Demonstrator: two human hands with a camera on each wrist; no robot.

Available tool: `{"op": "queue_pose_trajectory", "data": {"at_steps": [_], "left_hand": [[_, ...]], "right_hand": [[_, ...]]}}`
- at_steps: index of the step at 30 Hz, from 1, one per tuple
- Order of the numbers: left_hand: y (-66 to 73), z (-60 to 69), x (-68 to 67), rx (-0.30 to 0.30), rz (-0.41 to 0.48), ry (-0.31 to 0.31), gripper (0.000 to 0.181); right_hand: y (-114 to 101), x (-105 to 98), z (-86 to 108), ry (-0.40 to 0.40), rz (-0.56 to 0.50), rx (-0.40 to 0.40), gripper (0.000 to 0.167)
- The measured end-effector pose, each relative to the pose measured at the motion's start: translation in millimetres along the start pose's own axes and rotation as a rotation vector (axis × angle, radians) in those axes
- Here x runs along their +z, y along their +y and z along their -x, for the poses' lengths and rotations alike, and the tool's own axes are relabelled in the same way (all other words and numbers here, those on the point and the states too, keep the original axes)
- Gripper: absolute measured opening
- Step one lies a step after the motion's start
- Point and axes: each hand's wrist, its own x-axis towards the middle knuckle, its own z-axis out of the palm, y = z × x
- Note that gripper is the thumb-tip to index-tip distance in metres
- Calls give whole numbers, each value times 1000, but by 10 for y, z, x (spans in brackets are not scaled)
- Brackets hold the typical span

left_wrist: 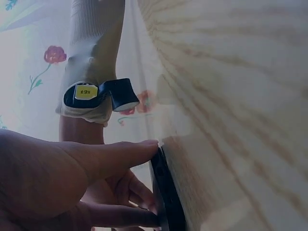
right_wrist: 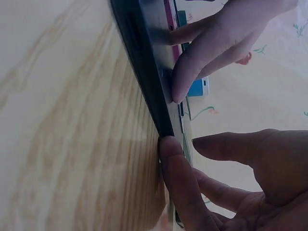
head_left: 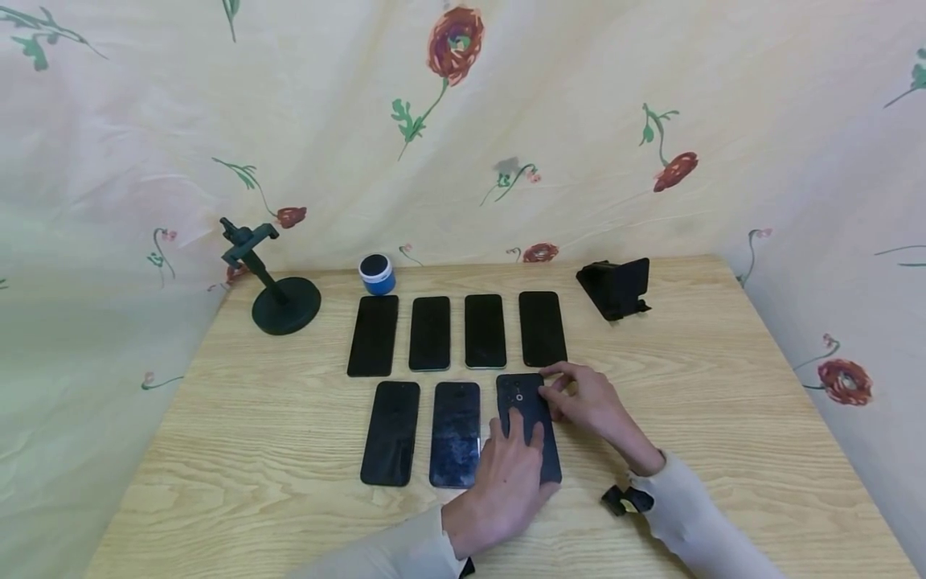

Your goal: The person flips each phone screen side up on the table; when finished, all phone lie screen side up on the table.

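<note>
A dark smartphone [head_left: 533, 410] lies back side up on the table, at the right end of the nearer row. My left hand [head_left: 499, 482] rests on its back with spread fingers; in the left wrist view the thumb [left_wrist: 120, 156] touches its lower edge. At the phone's upper right corner is my right hand [head_left: 589, 402]. The right wrist view shows that hand's index finger [right_wrist: 175, 156] against the phone's corner, while the thumb [right_wrist: 226, 146] stands apart from it. Left of this phone lie a smudged phone [head_left: 455, 434] and another black phone [head_left: 391, 434], screens up.
Several black phones [head_left: 485, 331] form a farther row, screens up. Behind them stands a blue and white round container [head_left: 377, 275]. A black phone stand with a round base [head_left: 286, 305] is at the back left, a folding black stand [head_left: 618, 288] at the back right. Floral cloth hangs behind.
</note>
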Motion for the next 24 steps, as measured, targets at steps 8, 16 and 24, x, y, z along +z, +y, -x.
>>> {"op": "queue_pose_trajectory", "data": {"at_steps": [8,16,24], "left_hand": [[49,-12,21,-13,-13,6,81],[71,-38,22,-2,-58,35,77],[65,-37,37,0,-18,47,78]], "right_hand": [[-10,11,15,8,9,-12,39],[-14,15,22,18,18,-16,39],[-5,39,49,18,-4,-14,39]]}}
